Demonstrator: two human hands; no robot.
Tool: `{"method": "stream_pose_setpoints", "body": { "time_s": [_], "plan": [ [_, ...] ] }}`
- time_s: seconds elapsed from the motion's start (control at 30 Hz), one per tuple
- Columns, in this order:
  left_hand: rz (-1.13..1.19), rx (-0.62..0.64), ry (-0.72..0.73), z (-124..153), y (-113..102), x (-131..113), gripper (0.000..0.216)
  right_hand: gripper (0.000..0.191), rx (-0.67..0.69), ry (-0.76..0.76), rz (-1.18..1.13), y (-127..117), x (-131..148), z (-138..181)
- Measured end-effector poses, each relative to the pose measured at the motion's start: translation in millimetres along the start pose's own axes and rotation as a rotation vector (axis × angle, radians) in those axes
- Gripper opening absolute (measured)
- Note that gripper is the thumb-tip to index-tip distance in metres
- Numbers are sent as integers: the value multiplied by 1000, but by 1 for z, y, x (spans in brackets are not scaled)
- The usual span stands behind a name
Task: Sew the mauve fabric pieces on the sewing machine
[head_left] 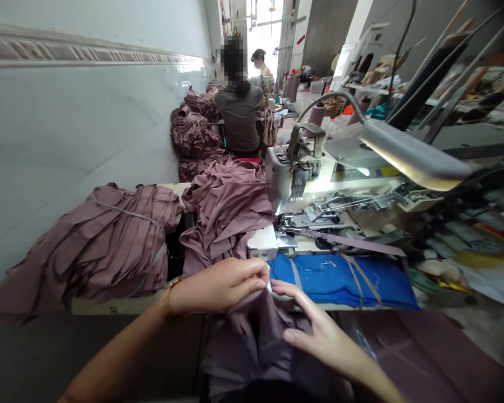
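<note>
Grip: left hand pinching mauve fabric edge, right hand fingers spread flat on it, just before sewing machine; judged aligning step, next feed edge under needle.

Table w/ sewing machine, fabric piles.

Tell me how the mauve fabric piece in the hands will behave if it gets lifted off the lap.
The mauve fabric piece is probably floppy: it bunches in soft folds where the left hand pinches it. It looks light for its size, since fingertips alone gather it. It would likely drape rather than slide, as it hangs under the right hand.
</note>
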State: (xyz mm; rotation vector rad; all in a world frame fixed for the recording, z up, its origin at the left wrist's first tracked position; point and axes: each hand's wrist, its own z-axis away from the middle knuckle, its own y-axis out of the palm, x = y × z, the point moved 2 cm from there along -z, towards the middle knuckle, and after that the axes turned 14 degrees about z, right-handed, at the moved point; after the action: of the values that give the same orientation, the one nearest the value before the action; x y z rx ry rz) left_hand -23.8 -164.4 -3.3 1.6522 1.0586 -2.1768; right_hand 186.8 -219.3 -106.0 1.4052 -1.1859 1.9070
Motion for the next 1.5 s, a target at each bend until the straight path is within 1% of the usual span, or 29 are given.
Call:
{"method": "stream_pose_setpoints", "body": {
  "time_s": [0.03, 0.1, 0.13, 0.2, 0.27, 0.33, 0.4, 0.47, 0.5, 0.57, 0.63, 0.67, 0.7, 0.73, 0.8, 0.83, 0.87, 0.93, 1.0, 1.1, 1.2, 1.27, 1.4, 1.43, 1.5],
  "plan": [
    [-39, 56, 11, -3, 0, -7, 14, 52, -13, -30, 41, 5, 6, -4],
    [-130, 160, 23, -8, 1, -14, 8, 27, -24, -56, 74, 12, 14, -11],
    [-189, 207, 20, -9, 2, -15, 6, 19, -25, -46, 65, 14, 17, -13],
    [-325, 262, -8, -5, 0, -12, 8, 23, -46, -4, 8, 14, 16, -15],
    [-405, 232, -54, 5, -9, -7, 12, 25, -74, 37, -57, 11, 12, -13],
    [-384, 146, -105, 17, -25, -6, 15, 25, -78, 65, -97, 8, 9, -9],
    [-304, 56, -118, 25, -42, -9, 16, 23, -61, 82, -133, 9, 8, -9],
    [-248, -51, -83, 21, -55, -13, 13, 21, -52, 80, -208, 14, 11, -15],
    [-245, -136, -43, 15, -58, -13, 11, 21, -68, 74, -264, 16, 12, -20],
    [-296, -392, 80, -5, -54, -7, 8, 22, -144, 61, -394, 21, 11, -34],
    [-418, -676, 246, -28, -38, 7, 15, 23, -242, 53, -511, 22, 5, -47],
    [-505, -761, 325, -38, -25, 17, 22, 22, -275, 48, -552, 22, 0, -52],
    [-596, -785, 398, -46, -12, 29, 29, 22, -293, 47, -578, 21, -6, -55],
    [-670, -749, 469, -53, 1, 40, 33, 22, -301, 50, -590, 19, -12, -57],
    [-737, -649, 519, -59, 21, 62, 34, 22, -312, 62, -565, 15, -21, -55],
    [-733, -621, 508, -59, 26, 70, 33, 21, -319, 67, -530, 13, -24, -53],
    [-714, -620, 480, -58, 28, 77, 30, 20, -328, 71, -491, 12, -25, -51],
    [-670, -649, 429, -54, 27, 83, 27, 18, -323, 79, -442, 10, -22, -50],
    [-644, -668, 418, -52, 25, 83, 25, 22, -290, 69, -478, 10, -14, -53],
    [-605, -698, 399, -53, 25, 79, 25, 38, -280, 12, -542, 8, -1, -60],
    [-553, -691, 394, -56, 29, 78, 30, 58, -349, 8, -412, 2, 2, -62],
    [-535, -630, 425, -60, 32, 78, 34, 63, -401, -5, -277, -2, -1, -61],
    [-556, -436, 449, -67, 32, 78, 35, 59, -445, -77, -58, -7, -5, -55],
    [-572, -404, 445, -68, 31, 78, 37, 58, -445, -72, -39, -7, -5, -52],
    [-600, -383, 438, -69, 26, 76, 41, 58, -436, -20, -75, -6, -6, -44]
  ]
}}
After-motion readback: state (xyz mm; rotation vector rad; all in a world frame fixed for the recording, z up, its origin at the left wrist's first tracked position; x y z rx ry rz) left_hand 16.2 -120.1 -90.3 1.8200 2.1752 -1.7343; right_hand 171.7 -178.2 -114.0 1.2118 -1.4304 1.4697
